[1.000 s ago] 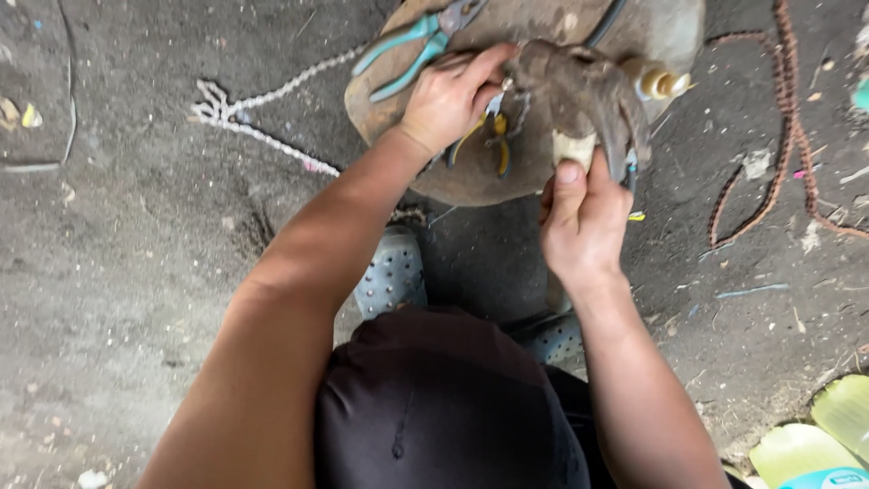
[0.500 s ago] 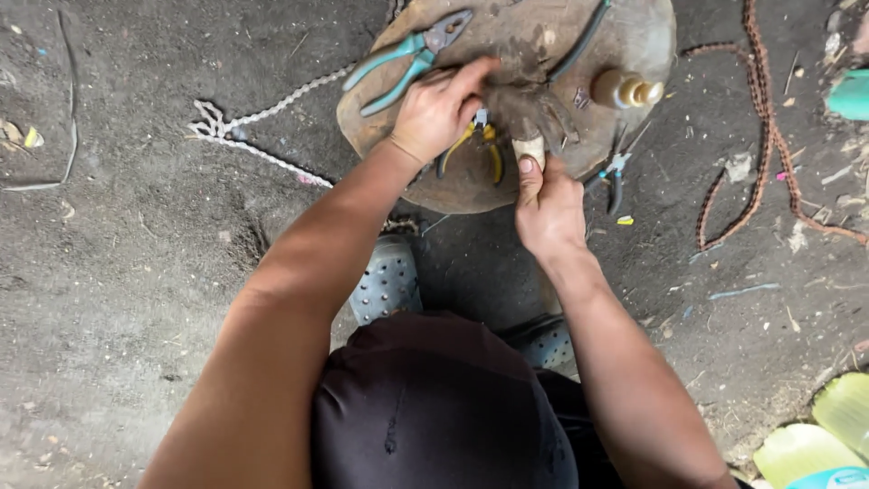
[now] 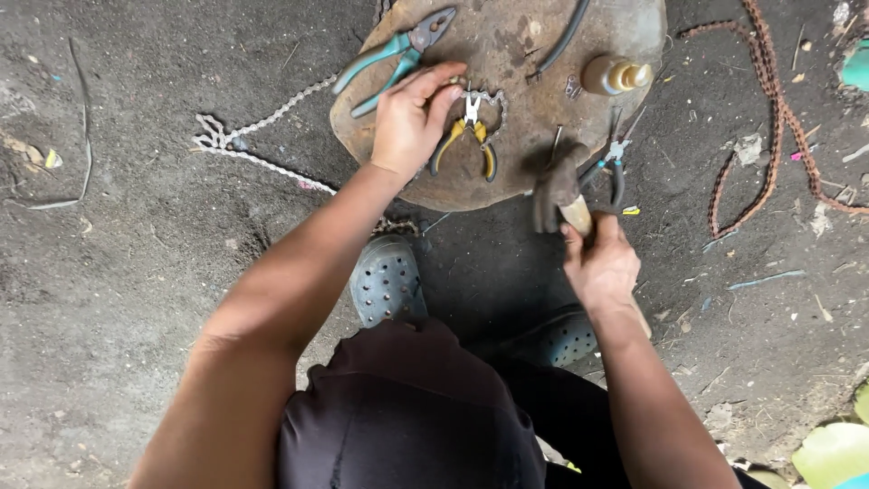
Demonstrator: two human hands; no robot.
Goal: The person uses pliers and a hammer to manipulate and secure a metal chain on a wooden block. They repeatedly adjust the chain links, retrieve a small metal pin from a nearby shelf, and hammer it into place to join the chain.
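Note:
My left hand [image 3: 412, 118] rests on a round rusty metal slab [image 3: 516, 54], fingers pinching a silvery chain [image 3: 272, 122] where it crosses the slab. Yellow-handled pliers [image 3: 466, 140] lie just right of those fingers. My right hand [image 3: 600, 263] grips the wooden handle of a hammer [image 3: 557, 190], whose dark head hangs over the slab's near edge. Teal-handled pliers [image 3: 389, 59] lie on the slab left of my left hand.
A small brown bottle [image 3: 615, 74], a black cable [image 3: 566, 36] and dark-handled pliers [image 3: 615, 167] are on the slab. A rusty chain [image 3: 778, 109] trails over the dirt at right. My feet in grey perforated clogs [image 3: 387, 279] stand below the slab.
My right hand has pulled back toward me from the slab's middle and now holds the hammer at the slab's near edge. My left hand has stayed on the chain.

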